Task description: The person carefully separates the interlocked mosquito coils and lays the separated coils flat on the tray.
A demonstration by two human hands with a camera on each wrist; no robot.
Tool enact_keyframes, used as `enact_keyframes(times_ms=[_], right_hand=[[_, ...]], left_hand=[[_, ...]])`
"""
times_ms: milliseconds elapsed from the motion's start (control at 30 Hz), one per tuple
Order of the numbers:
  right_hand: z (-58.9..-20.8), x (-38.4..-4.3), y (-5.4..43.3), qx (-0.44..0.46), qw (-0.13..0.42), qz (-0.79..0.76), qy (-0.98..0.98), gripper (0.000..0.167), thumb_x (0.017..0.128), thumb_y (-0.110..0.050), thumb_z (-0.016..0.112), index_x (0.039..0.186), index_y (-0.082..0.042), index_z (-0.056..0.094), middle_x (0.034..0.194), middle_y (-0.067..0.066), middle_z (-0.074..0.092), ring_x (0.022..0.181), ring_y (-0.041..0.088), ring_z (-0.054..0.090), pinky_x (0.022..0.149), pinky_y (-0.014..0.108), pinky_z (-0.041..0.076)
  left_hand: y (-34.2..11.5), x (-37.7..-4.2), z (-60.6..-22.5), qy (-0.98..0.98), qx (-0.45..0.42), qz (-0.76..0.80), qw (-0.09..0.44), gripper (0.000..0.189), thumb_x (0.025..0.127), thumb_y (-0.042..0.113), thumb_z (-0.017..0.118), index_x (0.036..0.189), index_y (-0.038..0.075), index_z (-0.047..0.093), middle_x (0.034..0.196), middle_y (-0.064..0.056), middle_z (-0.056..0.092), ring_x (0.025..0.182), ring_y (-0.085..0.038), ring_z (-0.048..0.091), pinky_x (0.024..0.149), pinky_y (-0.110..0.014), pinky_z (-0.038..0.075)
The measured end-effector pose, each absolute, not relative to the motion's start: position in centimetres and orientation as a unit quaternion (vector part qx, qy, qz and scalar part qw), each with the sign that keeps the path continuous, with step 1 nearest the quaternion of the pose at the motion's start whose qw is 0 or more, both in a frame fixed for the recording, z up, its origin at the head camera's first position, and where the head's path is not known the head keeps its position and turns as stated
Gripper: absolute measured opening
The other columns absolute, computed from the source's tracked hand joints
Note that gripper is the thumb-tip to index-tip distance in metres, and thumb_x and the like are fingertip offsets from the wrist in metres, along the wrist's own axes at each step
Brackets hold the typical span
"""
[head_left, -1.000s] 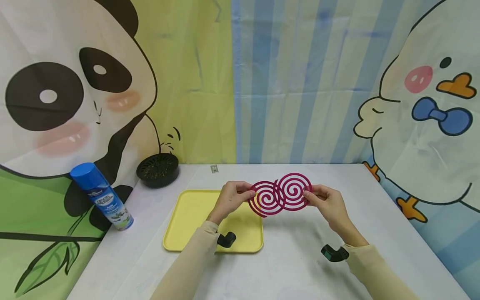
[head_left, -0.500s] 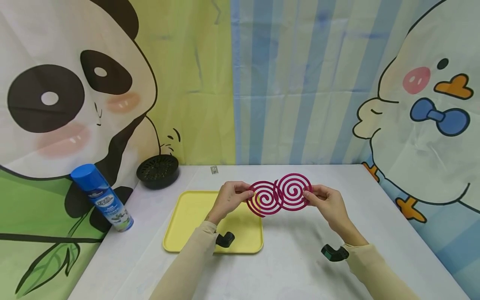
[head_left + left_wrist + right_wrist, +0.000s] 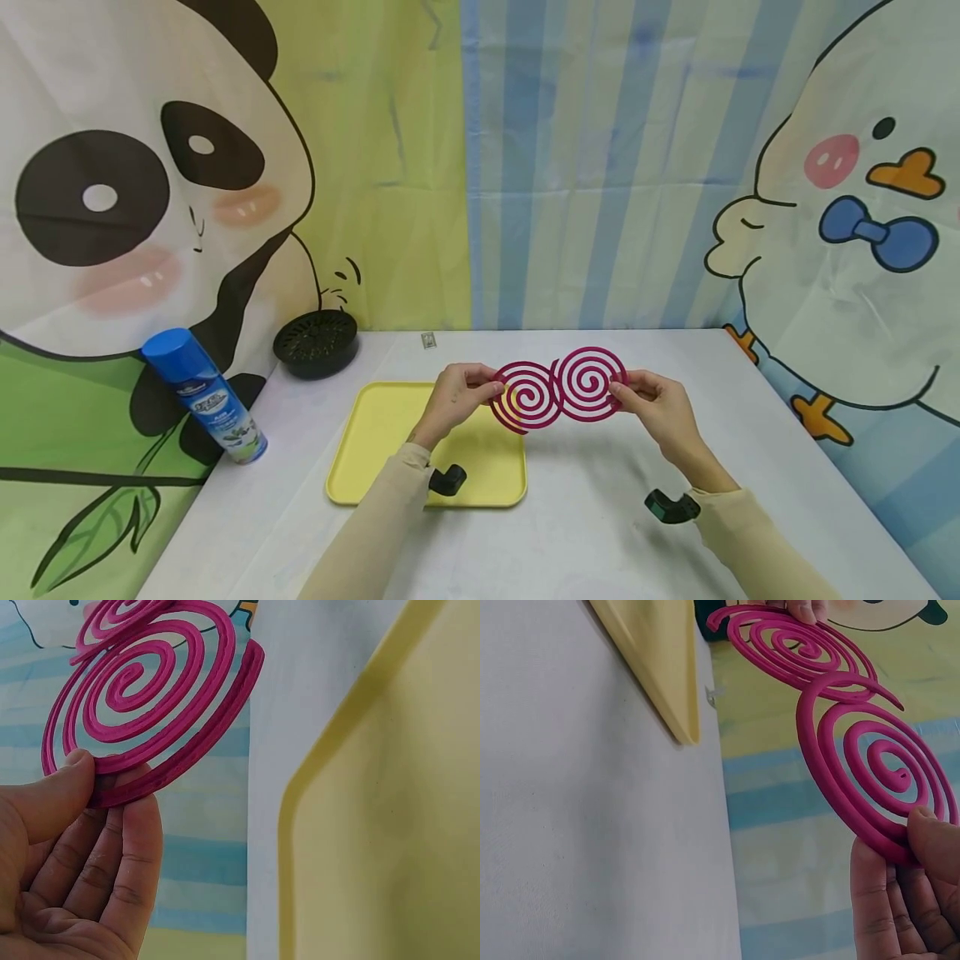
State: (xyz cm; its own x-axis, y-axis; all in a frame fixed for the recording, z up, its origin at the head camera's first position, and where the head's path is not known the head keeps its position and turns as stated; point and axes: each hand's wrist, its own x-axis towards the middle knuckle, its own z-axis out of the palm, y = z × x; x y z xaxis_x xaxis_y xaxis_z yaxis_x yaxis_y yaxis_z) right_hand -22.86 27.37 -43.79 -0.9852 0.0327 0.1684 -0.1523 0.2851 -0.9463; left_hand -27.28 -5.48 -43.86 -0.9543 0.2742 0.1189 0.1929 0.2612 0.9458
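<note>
Two magenta mosquito coils are held side by side above the table, roughly upright. My left hand pinches the outer edge of the left coil between thumb and fingers. The right coil, slightly higher, is pinched at its outer edge by my right hand. Their inner edges meet and overlap a little in the head view; whether they still interlock I cannot tell. In the left wrist view the thumb lies over the left coil's rings. The right wrist view has the right coil nearest, its tip crossing the other coil's edge.
A yellow tray lies under the left forearm. At the back left stands a round black slotted coil holder. A blue spray can stands at the left edge. One small metal piece lies at the back of the white table.
My left hand has moved slightly left with its coil, and the right coil has shifted a touch right. The overlap between the two coils has become narrower.
</note>
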Motion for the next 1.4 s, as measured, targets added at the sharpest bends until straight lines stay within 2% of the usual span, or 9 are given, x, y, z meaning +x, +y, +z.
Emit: enact_keyframes(times_ms=[233,567,767,1200,1400], right_hand=[[-43.9,-22.7,27.9,0.019,0.088,0.575,-0.813,0.045,0.093,-0.031,0.074,0.121,0.003,0.066,0.105,0.010,0.074,0.084,0.010,0.073,0.079,0.022,0.061],[-43.8,-22.9,28.0,0.011,0.093,0.591,-0.801,0.046,0.092,-0.030,0.075,0.122,0.004,0.065,0.098,-0.003,0.073,0.083,0.009,0.073,0.079,0.024,0.061],[-44.0,-23.1,27.9,0.016,0.095,0.601,-0.794,0.045,0.093,-0.027,0.075,0.121,0.006,0.064,0.094,-0.006,0.073,0.082,0.008,0.073,0.079,0.026,0.062],[-44.3,-23.1,27.6,0.004,0.082,0.596,-0.799,0.047,0.093,-0.029,0.074,0.123,0.005,0.063,0.097,0.000,0.073,0.083,0.009,0.073,0.079,0.023,0.061],[-44.6,-23.0,27.4,0.012,0.084,0.600,-0.796,0.045,0.093,-0.027,0.074,0.122,0.006,0.064,0.096,-0.001,0.073,0.082,0.008,0.073,0.078,0.022,0.061]], left_hand=[[-6.4,-27.4,-44.5,0.782,0.136,0.607,0.032,0.014,0.093,0.013,0.074,0.105,0.006,0.075,0.097,-0.009,0.077,0.085,-0.017,0.075,0.077,-0.031,0.063],[-7.2,-27.5,-44.9,0.778,0.117,0.617,0.030,0.015,0.094,0.013,0.074,0.105,0.004,0.075,0.098,-0.010,0.077,0.085,-0.017,0.075,0.077,-0.030,0.063],[-8.0,-27.4,-44.9,0.773,0.116,0.623,0.025,0.016,0.094,0.012,0.073,0.106,0.002,0.074,0.098,-0.011,0.077,0.085,-0.017,0.075,0.077,-0.031,0.063],[-8.8,-27.1,-45.1,0.769,0.109,0.629,0.018,0.015,0.092,0.010,0.075,0.105,0.001,0.075,0.098,-0.015,0.078,0.087,-0.021,0.076,0.077,-0.032,0.063],[-9.1,-27.1,-45.2,0.768,0.101,0.632,0.019,0.014,0.092,0.010,0.074,0.104,0.003,0.075,0.096,-0.011,0.078,0.087,-0.021,0.076,0.077,-0.032,0.063]])
